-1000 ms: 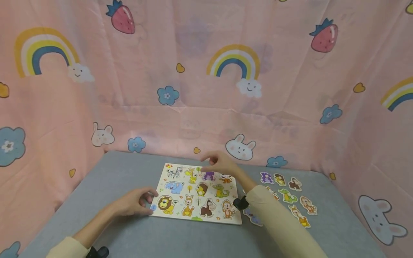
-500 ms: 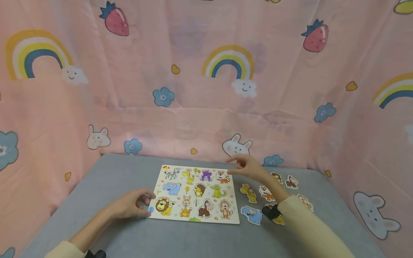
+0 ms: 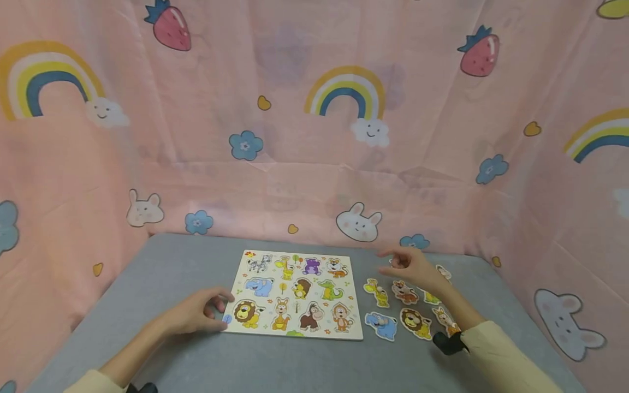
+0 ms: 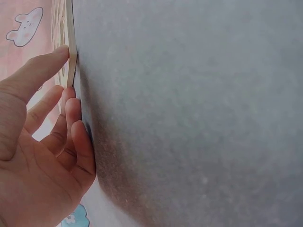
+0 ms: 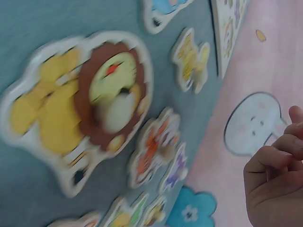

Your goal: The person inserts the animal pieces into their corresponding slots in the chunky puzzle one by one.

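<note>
My left hand (image 3: 196,314) is at the near left corner of the white animal puzzle board (image 3: 352,316). In the left wrist view its thumb touches the board's corner (image 4: 72,59), with the index fingertip right at the edge and the other fingers loosely bent. My right hand (image 3: 413,267) is over the loose pieces at the right, thumb and index apart, nothing between them. Close by lie a giraffe piece (image 3: 375,293) and a tiger piece (image 3: 404,292); pieces behind the hand are partly hidden. A lion piece (image 5: 61,109) with a knob fills much of the right wrist view.
An elephant piece (image 3: 381,326) lies by the board's right edge, and a kangaroo piece (image 3: 445,321) lies beside my right wrist. Grey cloth covers the table (image 3: 275,365). A pink printed curtain (image 3: 275,202) rises behind it and at both sides.
My right hand has moved right, from above the board's far edge to over the loose pieces, uncovering the giraffe, elephant and lion pieces. The left hand stays at the board's corner.
</note>
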Demonstrator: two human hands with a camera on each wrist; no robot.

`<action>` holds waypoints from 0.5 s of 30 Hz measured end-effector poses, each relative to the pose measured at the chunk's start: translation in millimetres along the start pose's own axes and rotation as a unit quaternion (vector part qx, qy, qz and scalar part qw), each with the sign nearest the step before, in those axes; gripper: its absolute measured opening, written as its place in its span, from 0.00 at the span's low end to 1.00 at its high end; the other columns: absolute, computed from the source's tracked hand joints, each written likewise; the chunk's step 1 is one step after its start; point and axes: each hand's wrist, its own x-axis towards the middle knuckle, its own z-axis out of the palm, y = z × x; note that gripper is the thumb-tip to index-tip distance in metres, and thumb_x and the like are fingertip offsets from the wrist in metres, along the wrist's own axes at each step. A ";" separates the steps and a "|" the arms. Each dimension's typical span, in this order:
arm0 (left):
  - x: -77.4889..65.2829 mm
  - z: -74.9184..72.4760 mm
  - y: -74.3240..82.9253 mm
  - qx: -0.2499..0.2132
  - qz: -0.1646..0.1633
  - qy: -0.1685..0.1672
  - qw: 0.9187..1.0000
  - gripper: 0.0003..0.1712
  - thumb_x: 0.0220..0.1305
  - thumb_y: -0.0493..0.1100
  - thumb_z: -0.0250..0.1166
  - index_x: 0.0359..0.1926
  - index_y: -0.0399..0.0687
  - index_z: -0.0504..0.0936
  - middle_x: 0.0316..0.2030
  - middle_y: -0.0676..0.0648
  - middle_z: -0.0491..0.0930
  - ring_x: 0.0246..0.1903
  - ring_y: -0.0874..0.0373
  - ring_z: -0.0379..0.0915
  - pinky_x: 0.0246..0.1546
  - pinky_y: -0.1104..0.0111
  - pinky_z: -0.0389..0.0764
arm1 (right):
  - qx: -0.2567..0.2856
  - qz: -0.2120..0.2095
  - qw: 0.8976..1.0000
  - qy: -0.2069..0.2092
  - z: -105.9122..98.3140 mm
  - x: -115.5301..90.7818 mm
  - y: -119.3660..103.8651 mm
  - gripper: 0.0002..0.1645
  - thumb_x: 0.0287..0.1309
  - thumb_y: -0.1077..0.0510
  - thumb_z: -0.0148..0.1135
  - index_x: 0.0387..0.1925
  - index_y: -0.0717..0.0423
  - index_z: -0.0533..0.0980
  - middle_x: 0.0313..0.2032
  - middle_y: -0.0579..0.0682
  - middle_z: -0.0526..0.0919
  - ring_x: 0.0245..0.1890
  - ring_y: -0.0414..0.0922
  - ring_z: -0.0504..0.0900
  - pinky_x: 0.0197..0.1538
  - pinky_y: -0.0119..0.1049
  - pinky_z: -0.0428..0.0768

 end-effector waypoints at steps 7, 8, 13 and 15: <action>-1.1 0.7 -3.1 -0.006 0.001 0.002 1.000 0.30 0.54 0.37 0.78 0.56 0.38 0.77 0.37 0.47 0.73 0.29 0.56 0.69 0.29 0.69 0.70 | -0.054 0.064 0.996 0.026 -13.8 -22.0 7.6 0.20 0.64 0.58 0.71 0.55 0.62 0.80 0.25 0.52 0.75 0.21 0.40 0.67 0.24 0.36 0.69; -1.0 0.7 -3.8 -0.007 0.002 0.003 1.000 0.30 0.54 0.37 0.78 0.56 0.38 0.77 0.37 0.47 0.73 0.29 0.56 0.69 0.29 0.70 0.70 | -0.055 0.071 0.995 0.030 -15.3 -25.3 8.2 0.20 0.64 0.58 0.71 0.55 0.61 0.80 0.25 0.52 0.75 0.20 0.40 0.67 0.23 0.36 0.68; -0.1 1.0 -5.8 -0.009 0.003 0.004 1.000 0.30 0.54 0.37 0.78 0.56 0.38 0.77 0.38 0.47 0.74 0.28 0.56 0.69 0.28 0.70 0.69 | -0.045 0.048 0.997 0.035 -21.2 -38.8 13.4 0.18 0.64 0.62 0.69 0.54 0.64 0.80 0.24 0.51 0.74 0.21 0.42 0.68 0.23 0.36 0.69; 0.7 1.2 -6.0 -0.011 0.003 0.004 1.000 0.30 0.54 0.38 0.78 0.56 0.38 0.77 0.38 0.47 0.74 0.28 0.56 0.69 0.28 0.70 0.69 | -0.054 0.037 0.997 0.032 -22.4 -42.3 15.8 0.18 0.63 0.62 0.70 0.52 0.65 0.81 0.23 0.51 0.73 0.21 0.41 0.68 0.23 0.36 0.70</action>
